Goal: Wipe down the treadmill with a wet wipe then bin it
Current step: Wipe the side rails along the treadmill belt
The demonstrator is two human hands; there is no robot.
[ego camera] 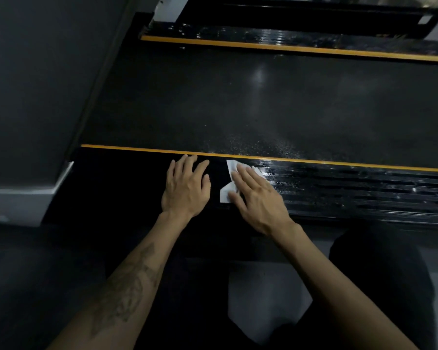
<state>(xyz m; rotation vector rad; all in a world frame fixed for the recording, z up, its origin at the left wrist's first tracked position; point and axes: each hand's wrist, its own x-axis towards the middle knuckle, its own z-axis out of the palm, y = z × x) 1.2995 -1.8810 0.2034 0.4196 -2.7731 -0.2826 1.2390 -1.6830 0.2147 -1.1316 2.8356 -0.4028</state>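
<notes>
The treadmill lies across the view, its dark belt [250,102] running between two black side rails edged in yellow. On the near side rail [352,190] my right hand [258,195] presses a white wet wipe [225,194] flat under straight fingers; parts of the wipe stick out to the left of the hand and above it. Just left of it, my left hand [186,185] rests flat on the same rail, fingers spread, holding nothing. The rail to the right of the wipe shines wet.
A dark wall [36,84] with a pale skirting board [23,198] stands on the left. The far side rail [288,44] glistens with wet patches. Beyond it lies a black frame bar [314,18]. My dark-clothed legs [377,286] are over the pale floor [263,299].
</notes>
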